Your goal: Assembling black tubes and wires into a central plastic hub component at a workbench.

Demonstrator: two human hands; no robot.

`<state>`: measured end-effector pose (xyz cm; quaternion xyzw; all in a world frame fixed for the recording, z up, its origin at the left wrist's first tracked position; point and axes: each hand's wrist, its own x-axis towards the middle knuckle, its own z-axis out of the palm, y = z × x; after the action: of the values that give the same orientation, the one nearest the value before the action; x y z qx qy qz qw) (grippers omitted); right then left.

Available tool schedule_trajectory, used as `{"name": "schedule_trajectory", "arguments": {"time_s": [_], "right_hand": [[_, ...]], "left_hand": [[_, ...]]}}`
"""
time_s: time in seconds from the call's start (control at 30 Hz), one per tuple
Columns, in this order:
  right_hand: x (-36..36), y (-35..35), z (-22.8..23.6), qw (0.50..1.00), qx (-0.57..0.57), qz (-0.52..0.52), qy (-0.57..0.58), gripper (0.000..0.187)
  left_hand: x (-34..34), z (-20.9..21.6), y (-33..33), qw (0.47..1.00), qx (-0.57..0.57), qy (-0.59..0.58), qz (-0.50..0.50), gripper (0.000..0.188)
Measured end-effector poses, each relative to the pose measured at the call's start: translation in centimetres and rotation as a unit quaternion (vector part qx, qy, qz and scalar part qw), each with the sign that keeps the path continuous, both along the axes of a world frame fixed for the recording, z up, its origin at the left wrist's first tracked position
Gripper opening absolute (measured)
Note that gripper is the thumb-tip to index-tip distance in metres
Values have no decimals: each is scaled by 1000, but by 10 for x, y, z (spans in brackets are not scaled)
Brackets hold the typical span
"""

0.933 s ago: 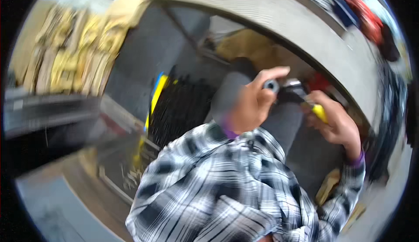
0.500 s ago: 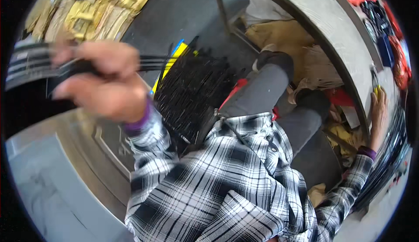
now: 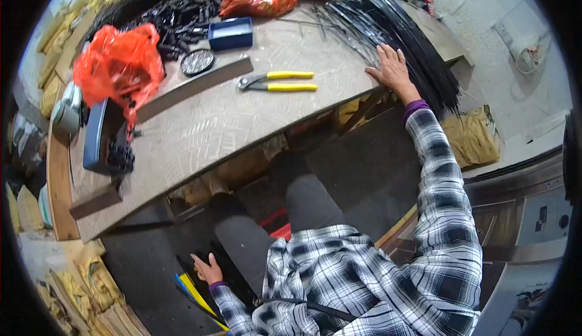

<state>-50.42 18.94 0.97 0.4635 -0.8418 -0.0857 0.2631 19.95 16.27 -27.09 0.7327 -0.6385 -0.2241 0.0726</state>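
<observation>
My right hand (image 3: 394, 72) is spread at the near edge of the worktable, beside a long bundle of thin black strips (image 3: 403, 39); whether it touches them I cannot tell. The bundle's ends jut past the table's right end. Down at my left, my left hand (image 3: 208, 271) has its fingers apart and holds nothing visible. It is just above a yellow and blue edge (image 3: 199, 293) on a dark surface near my leg. Yellow-handled pliers (image 3: 282, 82) lie on the table between its middle and front edge.
The worktable (image 3: 200, 148) bears red plastic bags (image 3: 121, 66), a pile of small black pieces (image 3: 182, 23), a blue box (image 3: 231, 33), a round dish (image 3: 197, 62) and a tilted dark box (image 3: 106, 136). Yellowish sacks (image 3: 470, 136) stand by the right wall.
The view has swung toward the table. My left hand, blurred and gripping black strips before, is now lowered and without them. My right hand stays at the table edge.
</observation>
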Motion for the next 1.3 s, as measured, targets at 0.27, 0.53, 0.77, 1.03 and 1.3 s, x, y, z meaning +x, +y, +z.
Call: {"name": "schedule_trajectory", "arguments": {"time_s": [0.27,0.53,0.77,1.03,1.3], "right_hand": [[-53,-35,-14,995,-77,-60,-28,35],[-35,-31,14,976,-152,-76,-137,17],[-46,-29,52,992,-64,-25,-106,14],[-20,-16,187,995,-12,-98,-30,27],[-4,-3,289,984,-6,-93,150,26]], "left_hand": [[-46,68,-27,994,-73,-9,-83,49],[-146,128,-24,961,-164,93,-201,30],[-182,130,-12,934,-137,187,-271,23],[-180,122,8,919,-109,231,-299,20],[-175,127,9,913,-107,229,-319,20]]}}
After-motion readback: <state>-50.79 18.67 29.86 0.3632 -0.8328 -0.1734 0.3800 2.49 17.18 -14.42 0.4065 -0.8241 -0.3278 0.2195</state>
